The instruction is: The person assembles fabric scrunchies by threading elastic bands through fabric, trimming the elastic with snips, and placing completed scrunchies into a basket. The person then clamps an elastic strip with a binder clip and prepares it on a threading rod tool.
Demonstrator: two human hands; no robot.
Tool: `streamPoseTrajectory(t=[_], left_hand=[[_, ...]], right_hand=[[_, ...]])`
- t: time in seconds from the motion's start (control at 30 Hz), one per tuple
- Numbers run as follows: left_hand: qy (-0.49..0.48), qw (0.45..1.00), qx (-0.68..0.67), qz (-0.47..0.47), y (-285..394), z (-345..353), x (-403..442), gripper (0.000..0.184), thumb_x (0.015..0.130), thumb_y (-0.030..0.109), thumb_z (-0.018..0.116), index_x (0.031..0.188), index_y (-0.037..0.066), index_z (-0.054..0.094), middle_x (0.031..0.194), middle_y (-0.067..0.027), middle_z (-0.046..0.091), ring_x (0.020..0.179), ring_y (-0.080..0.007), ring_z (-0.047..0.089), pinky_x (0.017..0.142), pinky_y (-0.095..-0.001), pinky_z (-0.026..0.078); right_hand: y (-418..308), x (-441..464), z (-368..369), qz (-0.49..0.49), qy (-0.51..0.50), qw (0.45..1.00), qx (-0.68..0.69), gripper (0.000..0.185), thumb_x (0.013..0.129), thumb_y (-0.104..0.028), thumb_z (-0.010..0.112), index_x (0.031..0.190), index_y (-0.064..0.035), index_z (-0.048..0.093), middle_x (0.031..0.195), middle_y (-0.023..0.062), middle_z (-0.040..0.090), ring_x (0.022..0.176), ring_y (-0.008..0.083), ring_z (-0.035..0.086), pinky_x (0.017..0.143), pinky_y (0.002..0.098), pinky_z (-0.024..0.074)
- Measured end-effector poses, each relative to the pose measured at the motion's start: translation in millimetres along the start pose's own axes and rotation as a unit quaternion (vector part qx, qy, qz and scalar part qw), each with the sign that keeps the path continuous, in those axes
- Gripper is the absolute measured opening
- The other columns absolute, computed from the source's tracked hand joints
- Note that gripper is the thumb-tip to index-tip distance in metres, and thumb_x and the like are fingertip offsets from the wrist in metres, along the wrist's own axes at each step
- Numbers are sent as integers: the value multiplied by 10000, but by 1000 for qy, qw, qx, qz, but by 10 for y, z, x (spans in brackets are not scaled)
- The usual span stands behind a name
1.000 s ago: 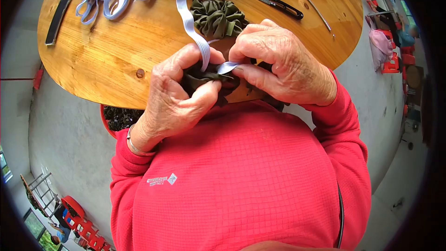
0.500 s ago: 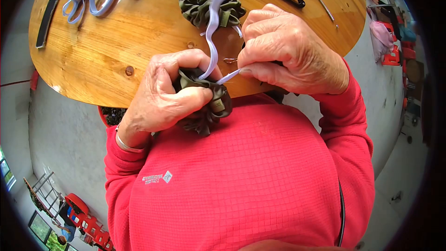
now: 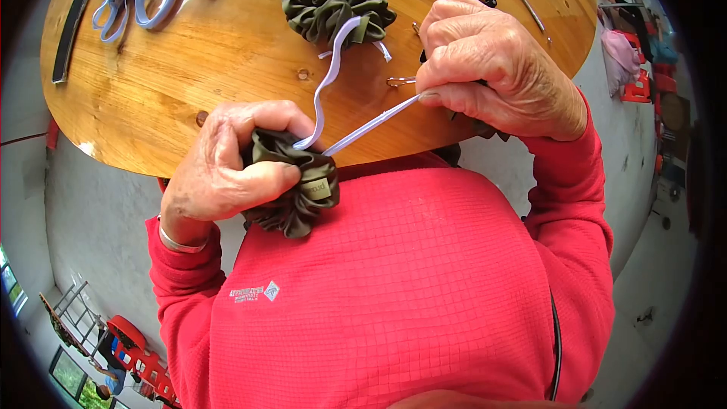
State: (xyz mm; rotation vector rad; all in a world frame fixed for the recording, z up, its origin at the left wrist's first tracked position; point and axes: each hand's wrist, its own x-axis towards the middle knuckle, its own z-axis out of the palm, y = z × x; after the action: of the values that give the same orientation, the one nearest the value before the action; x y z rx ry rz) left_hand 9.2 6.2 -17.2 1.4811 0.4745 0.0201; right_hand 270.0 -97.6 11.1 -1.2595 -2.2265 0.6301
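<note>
By the worktop's (image 3: pixel 151 98) near edge, the left hand (image 3: pixel 223 170) grips the green scrunchie (image 3: pixel 294 216), seemingly anchoring its bunched cloth so the right hand (image 3: pixel 496 68), pinching the elastic (image 3: pixel 371 126), can keep that length taut.

I have one view to work from, mounted on the person's head and facing forward and steeply down. It sits close above the red top (image 3: pixel 394 280), which fills the lower middle. The left hand (image 3: pixel 227 167) and right hand (image 3: pixel 507 68) lie mid-frame and higher, the tabletop (image 3: pixel 227 53) beyond. My wide, round lens bends the floor (image 3: pixel 98 235) along both sides.
</note>
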Motion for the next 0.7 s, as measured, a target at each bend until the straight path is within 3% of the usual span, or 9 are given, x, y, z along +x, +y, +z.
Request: streamPoseTrajectory(t=[0.17, 0.3, 0.43, 0.7], left_hand=[[-4, 998, -46, -31, 50, 18, -30, 238, 647, 43, 571, 873, -24, 604, 741, -15, 597, 705, -73, 552, 663, -223, 456], [45, 996, -68, -20, -15, 50, -53, 263, 659, 5, 550, 915, -20, 605, 778, -11, 609, 733, -66, 563, 688, -216, 465], [71, 978, -193, -29, -17, 208, -39, 305, 685, -10, 546, 987, -21, 588, 866, -6, 604, 790, -65, 559, 745, -211, 460], [86, 988, -130, -14, 27, 213, -63, 338, 710, 49, 632, 1039, -6, 574, 908, -13, 597, 846, -59, 545, 769, -211, 449]], right_hand=[[29, 21, 67, -22, 17, 999, -20, 69, 706, -84, 691, 716, -81, 622, 654, 29, 522, 705, 232, 502, 649, 346, 396], [11, 64, 220, -34, 63, 995, -70, 93, 683, -96, 703, 694, -107, 611, 647, 16, 501, 701, 220, 501, 629, 347, 385], [-17, 143, 306, -44, 80, 992, -90, 116, 658, -107, 713, 735, -100, 626, 660, 10, 485, 716, 211, 519, 640, 344, 386], [-48, 139, 348, -50, 90, 991, -85, 166, 632, -117, 738, 761, -92, 637, 669, 5, 484, 757, 207, 543, 647, 336, 390]])
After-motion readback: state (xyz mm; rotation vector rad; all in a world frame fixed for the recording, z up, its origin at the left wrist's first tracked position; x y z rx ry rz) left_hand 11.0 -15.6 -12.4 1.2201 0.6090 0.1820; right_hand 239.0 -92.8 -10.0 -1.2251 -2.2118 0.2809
